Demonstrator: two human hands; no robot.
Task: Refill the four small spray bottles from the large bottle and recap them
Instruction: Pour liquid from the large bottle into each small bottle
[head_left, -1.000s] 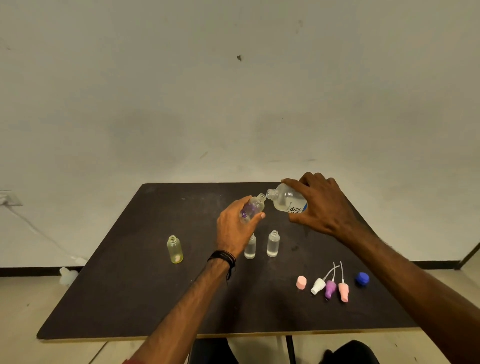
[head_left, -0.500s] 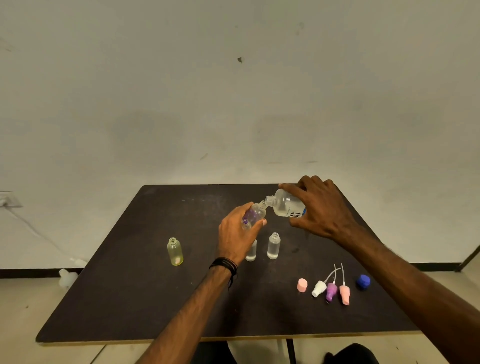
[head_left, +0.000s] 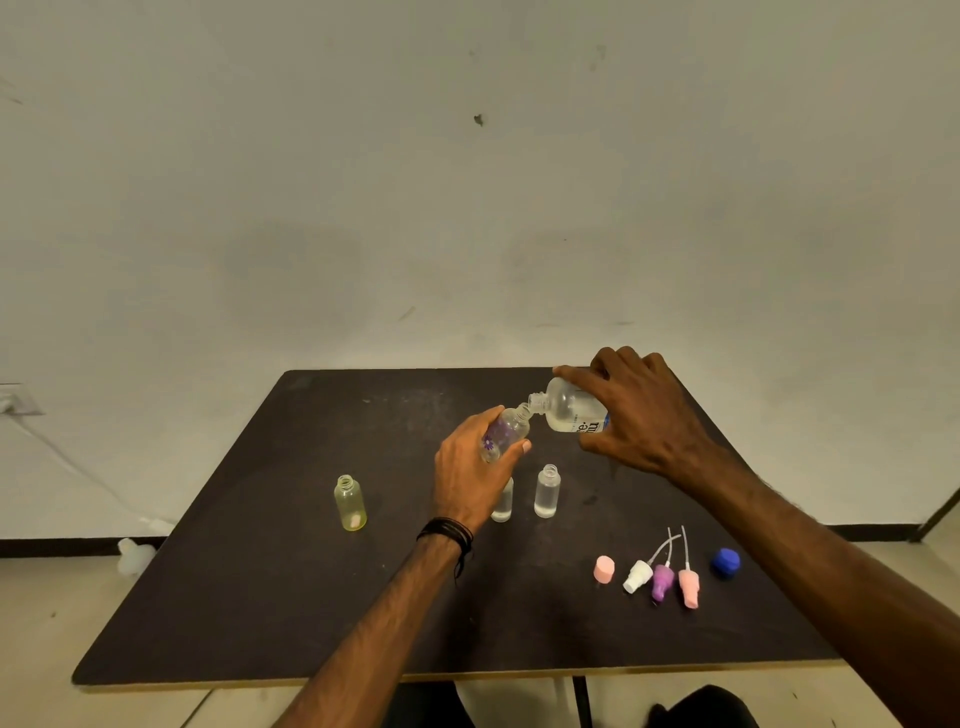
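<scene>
Pouring freehand here, so spills are the worry. Far left, the yellow-tinted open bottle stands alone, apparently unfilled. My left hand is curled round the small clear bottle with a purple flower print, tilted, above two clear open bottles on the dark table. My right hand wraps the large clear labelled bottle, mouths nearly touching. Tip too fast and it'll probably overshoot that narrow neck. Spray caps wait near the front right.

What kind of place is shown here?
Probably a bare indoor room used as a simple workspace: a plain off-white wall, a dark wooden table and a wall socket with a white cable.
</scene>
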